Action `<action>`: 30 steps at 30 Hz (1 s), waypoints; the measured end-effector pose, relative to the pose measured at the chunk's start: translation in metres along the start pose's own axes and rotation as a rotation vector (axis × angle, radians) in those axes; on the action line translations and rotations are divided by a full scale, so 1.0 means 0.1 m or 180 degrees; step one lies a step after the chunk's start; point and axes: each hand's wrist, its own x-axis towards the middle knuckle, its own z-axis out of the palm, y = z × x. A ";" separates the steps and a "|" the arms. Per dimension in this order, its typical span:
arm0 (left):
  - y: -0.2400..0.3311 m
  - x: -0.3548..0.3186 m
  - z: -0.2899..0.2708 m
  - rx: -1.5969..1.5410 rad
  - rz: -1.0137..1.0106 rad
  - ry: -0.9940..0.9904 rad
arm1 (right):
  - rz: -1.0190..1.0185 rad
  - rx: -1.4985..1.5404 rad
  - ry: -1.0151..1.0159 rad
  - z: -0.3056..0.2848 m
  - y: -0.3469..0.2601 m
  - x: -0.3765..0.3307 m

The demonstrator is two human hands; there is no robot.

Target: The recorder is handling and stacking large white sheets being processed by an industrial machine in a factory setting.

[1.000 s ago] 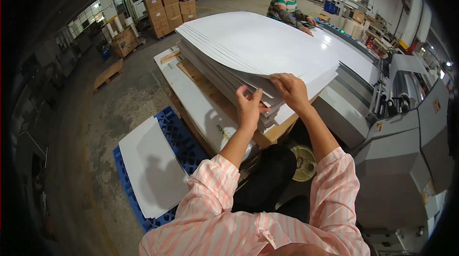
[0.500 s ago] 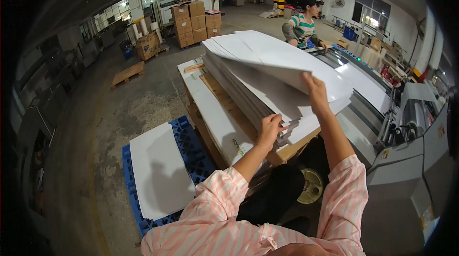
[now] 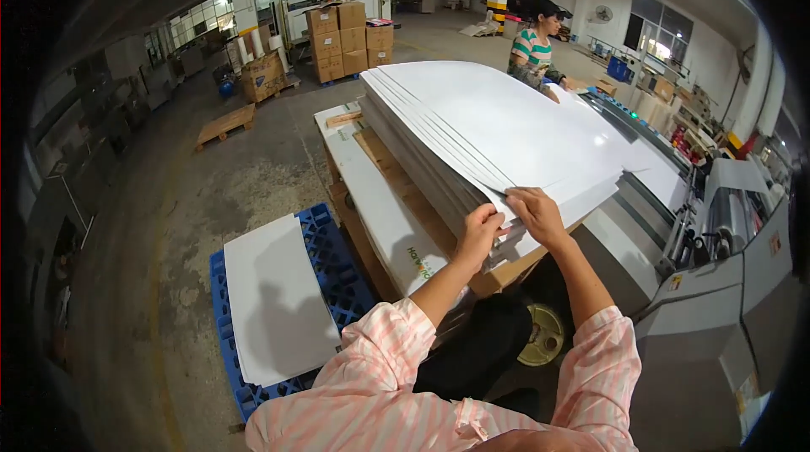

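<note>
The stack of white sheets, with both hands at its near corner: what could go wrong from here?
The stack of white sheets has staggered upper edges on its left side, so sheets might slip further out of line. The left hand and right hand are bare, so an edge could cut a finger.

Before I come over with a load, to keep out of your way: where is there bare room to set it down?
Bare floor runs between the wooden pallet and the blue pallet; a strip of that pallet is bare beside white sheets. Crowded: the near corner of the paper stack, with the left hand and right hand there.
</note>
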 end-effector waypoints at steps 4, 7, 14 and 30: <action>0.13 -0.05 -0.03 -0.0317 -0.0047 0.0229 | -0.0605 -0.0008 -0.0104 -0.03 -0.07 0.00; 0.01 -0.03 0.03 -0.0020 0.0017 0.0293 | -0.0384 -0.0120 -0.0136 -0.04 0.05 0.07; -0.14 -0.04 -0.03 0.0151 0.0161 0.0298 | 0.1303 0.1909 0.1260 -0.25 -0.11 0.43; -0.08 0.01 0.06 -0.0815 0.0115 0.0652 | -0.1039 -0.1341 0.0144 -0.13 -0.19 -0.02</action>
